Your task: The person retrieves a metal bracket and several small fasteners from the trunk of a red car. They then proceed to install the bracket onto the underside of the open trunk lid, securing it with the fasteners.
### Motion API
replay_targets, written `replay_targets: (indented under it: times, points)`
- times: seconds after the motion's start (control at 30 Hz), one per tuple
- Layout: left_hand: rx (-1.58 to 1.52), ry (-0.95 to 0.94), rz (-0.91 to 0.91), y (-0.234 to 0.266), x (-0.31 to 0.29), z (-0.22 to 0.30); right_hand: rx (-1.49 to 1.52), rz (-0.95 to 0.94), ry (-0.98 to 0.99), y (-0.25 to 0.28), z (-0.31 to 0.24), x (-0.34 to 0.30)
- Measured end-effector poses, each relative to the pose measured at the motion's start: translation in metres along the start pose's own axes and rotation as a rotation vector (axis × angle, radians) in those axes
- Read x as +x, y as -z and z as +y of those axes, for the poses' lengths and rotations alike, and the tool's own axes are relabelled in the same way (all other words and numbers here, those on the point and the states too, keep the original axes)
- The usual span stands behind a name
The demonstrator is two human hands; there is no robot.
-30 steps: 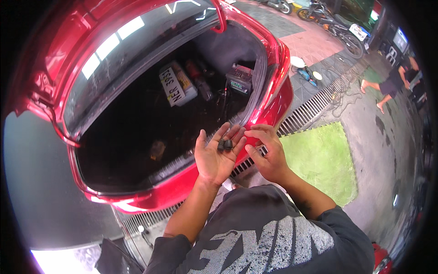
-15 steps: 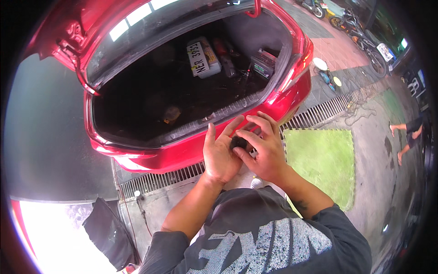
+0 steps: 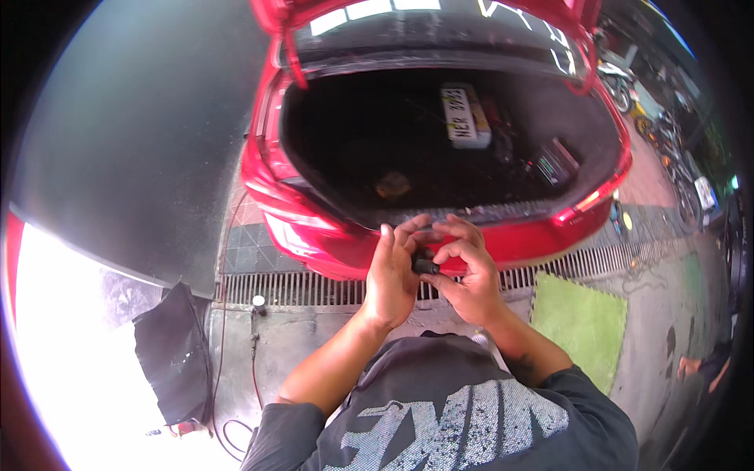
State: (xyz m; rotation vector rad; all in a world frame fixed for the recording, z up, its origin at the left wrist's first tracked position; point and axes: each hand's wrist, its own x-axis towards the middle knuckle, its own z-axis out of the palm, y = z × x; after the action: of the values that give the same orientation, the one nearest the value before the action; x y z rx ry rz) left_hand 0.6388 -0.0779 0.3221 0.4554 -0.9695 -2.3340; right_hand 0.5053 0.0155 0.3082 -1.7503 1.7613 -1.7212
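At the centre of the frame I see one small dark part (image 3: 425, 265), a stubby black piece, held between my two hands just in front of the red car's rear edge. My left hand (image 3: 391, 275) cups it from the left with its fingers (image 3: 402, 235) curled upward and pressed close together, and my right hand (image 3: 469, 271) comes in from the right, its thumb and first fingers pinching the piece. I cannot tell whether it is one item or two small ones fitted together, since the fingers cover most of it. As I judge it, the work is at a handling stage: the piece is in hand and being turned or fitted between the fingertips, and it is not yet placed on or in the car; nothing in view shows where it belongs. Moving outward, there is one red car (image 3: 314, 228) with its boot lid raised, filling the upper middle of the frame. Inside the open boot (image 3: 369, 133) I count one pale licence plate (image 3: 465, 116) lying flat at the upper right, one roundish brown object (image 3: 393, 184) on the dark floor toward the left, and a dark box-like item (image 3: 556, 161) at the far right. Below the car runs one metal drain grate (image 3: 314, 289), with one green mat (image 3: 580, 322) at the lower right and one black cloth (image 3: 173, 353) at the lower left.
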Motion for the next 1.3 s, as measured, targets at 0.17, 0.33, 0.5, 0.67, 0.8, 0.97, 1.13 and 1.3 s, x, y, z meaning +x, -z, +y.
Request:
replay_targets:
  times: [0.17,0.33,0.5,0.67,0.8,0.97,1.13,1.3]
  points:
    - [0.780,-0.384,0.199,0.093,-0.034,0.065,0.208,-0.012,-0.101,-0.095,-0.025,0.034]
    - [1.056,-0.439,0.196,0.138,-0.041,0.113,0.012,-0.082,0.022,-0.157,-0.023,0.055]
    - [1.021,-0.180,0.118,0.186,-0.005,0.133,0.025,-0.172,-0.012,-0.190,0.008,0.076]
    - [0.810,-0.072,0.045,0.228,0.042,0.167,0.420,-0.120,-0.294,-0.232,0.052,0.106]
    - [0.724,-0.064,0.061,0.258,0.072,0.202,0.547,-0.152,-0.360,-0.268,0.075,0.148]
    - [0.980,-0.340,0.180,0.268,0.108,0.237,0.350,-0.140,-0.150,-0.276,0.075,0.212]
    - [1.208,-0.498,0.002,0.261,0.143,0.281,0.240,-0.049,-0.058,-0.277,0.080,0.244]
    - [1.287,-0.638,-0.306,0.265,0.191,0.326,0.064,0.093,0.034,-0.287,0.073,0.266]
